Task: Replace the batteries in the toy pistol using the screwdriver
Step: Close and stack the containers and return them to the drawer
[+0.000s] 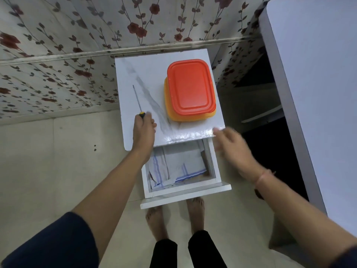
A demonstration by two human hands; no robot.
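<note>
Two hands apart: our left hand point(144, 130) grips the screwdriver point(137, 100), tip at 12 o'clock; right hand point(231, 146) loose, likely free for the drawer point(185, 190).

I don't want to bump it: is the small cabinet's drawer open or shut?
Open. The drawer is pulled out below the cabinet top, showing a striped cloth inside.

Wall point(58, 35): pale paper with dark red flowers on grey vines, crossed by a horizontal rail.
Floor point(48, 161): pale beige tiles, dimly lit.
Cabinet point(139, 74): small, white, set against the wall, with a glossy grey-streaked top.
Drawer point(185, 190): open, white front.
Table point(318, 93): white, at the right, deep shadow beneath.
</note>
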